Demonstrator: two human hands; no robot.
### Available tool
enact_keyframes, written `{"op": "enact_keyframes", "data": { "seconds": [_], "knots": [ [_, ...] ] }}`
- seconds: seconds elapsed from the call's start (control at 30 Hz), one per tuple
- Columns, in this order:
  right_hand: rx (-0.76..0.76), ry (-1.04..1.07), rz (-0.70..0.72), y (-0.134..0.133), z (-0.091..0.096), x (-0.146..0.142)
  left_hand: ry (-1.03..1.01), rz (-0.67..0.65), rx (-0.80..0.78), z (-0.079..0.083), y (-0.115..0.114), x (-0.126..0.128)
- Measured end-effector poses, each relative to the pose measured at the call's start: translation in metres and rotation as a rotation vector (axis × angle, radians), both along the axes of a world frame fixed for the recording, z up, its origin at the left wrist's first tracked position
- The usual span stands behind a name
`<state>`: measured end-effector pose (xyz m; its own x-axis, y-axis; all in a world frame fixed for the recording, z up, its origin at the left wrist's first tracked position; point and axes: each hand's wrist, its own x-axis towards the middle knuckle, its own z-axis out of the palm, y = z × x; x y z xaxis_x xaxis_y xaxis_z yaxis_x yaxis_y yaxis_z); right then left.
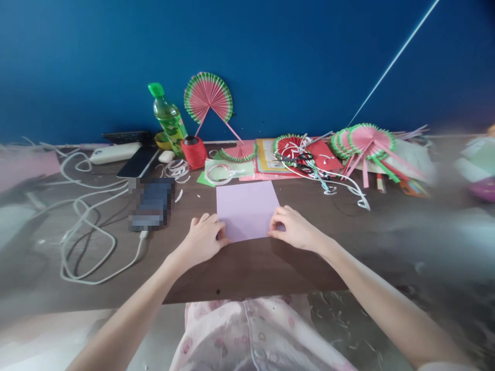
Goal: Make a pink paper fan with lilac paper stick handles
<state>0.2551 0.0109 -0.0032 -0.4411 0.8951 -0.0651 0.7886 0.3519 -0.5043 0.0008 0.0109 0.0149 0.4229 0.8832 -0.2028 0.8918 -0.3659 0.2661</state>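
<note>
- At the far left, a pink sheet (29, 167) lies on the brown tabletop (255, 273), blurred toward the picture's edge.
- Next comes a white cable (143, 235), looped loosely and plugged into the near end of a pixelated phone (152, 203).
- Behind that phone, a white power bank (115, 153) lies near the blue wall (270, 67), with a dark flat device (138, 162) just beside it.
- A green-capped bottle (168, 121) stands at the back, tilted in the view; a red spool (194, 153) stands upright just to its right.
- The left hand (203, 237) pinches the near left corner of the lilac sheet between thumb and curled fingers, the gap narrow.
- Above it, a pink-and-green pleated fan (209, 95) stands open against the wall.
- The lilac sheet (247, 211) lies flat in the middle of the tabletop, between the two hands, in front of a pale ring-shaped roll (207, 175) and a yellow packet (268, 154).
- The right hand (296, 229) holds the sheet's near right edge with thumb and bent fingertips, also closely pinched.
- Behind it, dark-handled scissors (307, 156) lie among white strips.
- Farther right, more pleated fans (371, 141) overlap in a pile.
</note>
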Motion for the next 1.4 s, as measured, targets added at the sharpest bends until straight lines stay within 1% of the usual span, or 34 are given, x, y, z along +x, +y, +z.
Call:
{"op": "enact_keyframes", "data": {
  "seconds": [0.33, 0.53, 0.7, 0.9, 1.17, 1.3, 1.4],
  "knots": [
    [0.019, 0.009, -0.011, -0.001, -0.002, 0.002, 0.002, 0.042, 0.000, 0.000, -0.004, 0.000],
    [0.037, -0.010, -0.058, -0.001, -0.005, 0.006, -0.030, 0.097, 0.019, -0.006, -0.006, -0.007],
    [0.005, 0.006, -0.085, -0.001, -0.003, 0.014, -0.061, 0.152, 0.045, -0.011, -0.009, -0.014],
    [-0.038, 0.002, -0.114, -0.001, 0.000, 0.029, -0.093, 0.157, 0.056, -0.012, -0.011, -0.014],
    [-0.042, 0.037, -0.106, -0.001, -0.004, 0.036, -0.133, 0.156, 0.012, -0.009, -0.014, -0.011],
    [0.015, 0.063, -0.138, -0.006, -0.007, 0.035, -0.122, 0.152, 0.112, -0.012, -0.012, -0.009],
    [0.074, 0.074, -0.147, -0.012, -0.007, 0.032, -0.093, 0.092, 0.286, -0.013, -0.017, -0.003]
  ]
}}
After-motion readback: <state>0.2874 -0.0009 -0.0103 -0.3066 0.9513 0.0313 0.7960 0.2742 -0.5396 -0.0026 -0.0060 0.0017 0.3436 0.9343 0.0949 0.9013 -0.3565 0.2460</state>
